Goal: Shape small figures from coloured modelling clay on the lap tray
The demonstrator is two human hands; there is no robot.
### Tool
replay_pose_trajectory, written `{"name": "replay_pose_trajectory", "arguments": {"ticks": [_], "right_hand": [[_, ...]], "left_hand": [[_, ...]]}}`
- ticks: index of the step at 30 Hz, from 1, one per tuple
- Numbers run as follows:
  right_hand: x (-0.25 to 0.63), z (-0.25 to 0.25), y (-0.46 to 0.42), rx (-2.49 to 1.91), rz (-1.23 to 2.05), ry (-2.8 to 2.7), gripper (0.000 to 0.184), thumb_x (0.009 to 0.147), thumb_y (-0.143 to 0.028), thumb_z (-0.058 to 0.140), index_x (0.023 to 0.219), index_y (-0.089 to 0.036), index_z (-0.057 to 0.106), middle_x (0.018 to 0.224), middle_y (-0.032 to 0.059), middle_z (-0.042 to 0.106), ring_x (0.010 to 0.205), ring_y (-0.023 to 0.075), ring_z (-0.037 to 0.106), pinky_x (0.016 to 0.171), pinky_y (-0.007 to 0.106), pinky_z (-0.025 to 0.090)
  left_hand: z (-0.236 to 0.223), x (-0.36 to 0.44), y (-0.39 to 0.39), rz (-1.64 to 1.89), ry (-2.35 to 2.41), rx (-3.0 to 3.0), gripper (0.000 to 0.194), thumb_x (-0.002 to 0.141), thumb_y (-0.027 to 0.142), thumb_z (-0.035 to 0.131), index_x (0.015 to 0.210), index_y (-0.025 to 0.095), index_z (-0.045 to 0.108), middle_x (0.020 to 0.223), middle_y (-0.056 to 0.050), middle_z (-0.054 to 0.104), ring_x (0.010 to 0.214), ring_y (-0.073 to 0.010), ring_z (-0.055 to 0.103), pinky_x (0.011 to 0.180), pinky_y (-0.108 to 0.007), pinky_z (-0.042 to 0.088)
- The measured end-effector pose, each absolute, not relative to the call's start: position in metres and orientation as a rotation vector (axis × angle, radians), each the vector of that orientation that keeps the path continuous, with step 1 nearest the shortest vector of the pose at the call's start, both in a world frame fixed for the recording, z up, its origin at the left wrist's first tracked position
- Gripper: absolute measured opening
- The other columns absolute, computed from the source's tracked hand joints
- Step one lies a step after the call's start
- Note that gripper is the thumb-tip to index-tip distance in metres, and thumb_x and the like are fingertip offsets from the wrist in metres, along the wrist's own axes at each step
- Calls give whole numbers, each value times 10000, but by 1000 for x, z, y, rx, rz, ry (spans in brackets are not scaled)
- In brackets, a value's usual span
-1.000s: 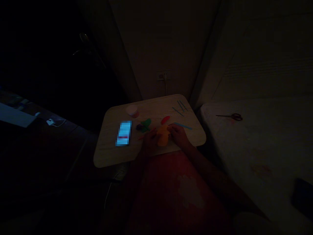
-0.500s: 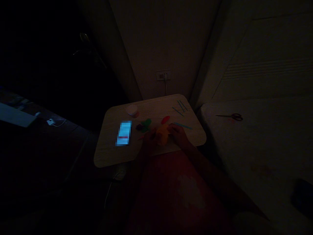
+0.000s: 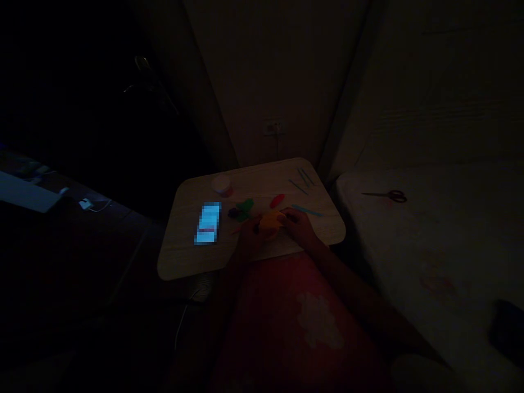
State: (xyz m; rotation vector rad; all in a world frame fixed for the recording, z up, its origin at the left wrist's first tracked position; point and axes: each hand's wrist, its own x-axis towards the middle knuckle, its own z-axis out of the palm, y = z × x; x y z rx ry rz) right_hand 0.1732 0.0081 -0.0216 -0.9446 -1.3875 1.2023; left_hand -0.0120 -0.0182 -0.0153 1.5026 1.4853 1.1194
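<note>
In the dim head view, my left hand (image 3: 250, 234) and my right hand (image 3: 298, 221) hold an orange piece of what looks like modelling clay (image 3: 270, 221) between them, over the near part of the small table (image 3: 184, 256). The fingers are curled round its two sides and partly hide it. Just beyond it lies a red oval piece (image 3: 277, 201). Left of the orange piece are green lumps (image 3: 245, 206) and a dark purple lump (image 3: 233, 213). A thin blue stick (image 3: 307, 210) lies beside my right hand.
A lit phone, its screen blurred (image 3: 208, 222), lies on the table's left side. A pale lidded tub (image 3: 221, 184) stands behind it. Several thin sticks (image 3: 301, 180) lie at the back right. Scissors (image 3: 387, 195) rest on a pale surface to the right. A wall socket (image 3: 273, 127) holds a plug.
The orange piece stood taller between my hands before and now looks lower and flatter. My hands have shifted only slightly. The picture's brightness has changed a little.
</note>
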Motion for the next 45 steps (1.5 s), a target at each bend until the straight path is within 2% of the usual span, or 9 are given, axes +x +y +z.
{"name": "replay_pose_trajectory", "arguments": {"ticks": [11,20,28,34,39,45], "right_hand": [[170,-29,9,-866,1286,-1381,344,735,-511,828,861,-206,729,819,38,709,733,171,634,662,281,505],[169,-30,9,-827,1339,-1436,377,742,-491,823,967,-207,719,886,47,733,756,172,663,655,277,519],[171,-22,8,-845,1361,-1345,388,701,-515,845,846,-206,659,809,21,680,746,169,617,676,281,497],[172,-24,8,-864,1342,-1312,398,723,-545,814,849,-217,627,779,3,627,702,153,572,637,267,462],[172,-22,5,-795,1413,-1281,408,730,-537,806,882,-220,600,838,11,644,725,155,600,648,270,479],[170,-20,2,-801,1445,-1340,437,723,-514,828,924,-229,565,788,-8,632,682,142,607,615,254,490]], "left_hand": [[-10,-11,-16,1226,1463,1377,463,631,469,849,940,135,766,886,-84,772,776,-221,697,630,-288,565],[0,-8,-18,1258,1451,1262,503,603,544,855,872,137,736,831,-62,739,729,-198,670,599,-272,546],[-2,-9,-19,1284,1419,1383,414,678,529,800,824,147,731,823,-75,754,754,-219,681,634,-300,565],[-5,-6,-18,1253,1526,1442,321,720,429,754,869,145,732,881,-79,759,815,-221,688,728,-313,566],[-2,-5,-18,1243,1540,1429,313,732,431,739,870,150,724,845,-56,739,799,-208,675,699,-291,542],[-4,-10,-18,1275,1518,1284,359,731,492,740,835,150,708,798,-45,721,734,-186,654,621,-263,519]]}}
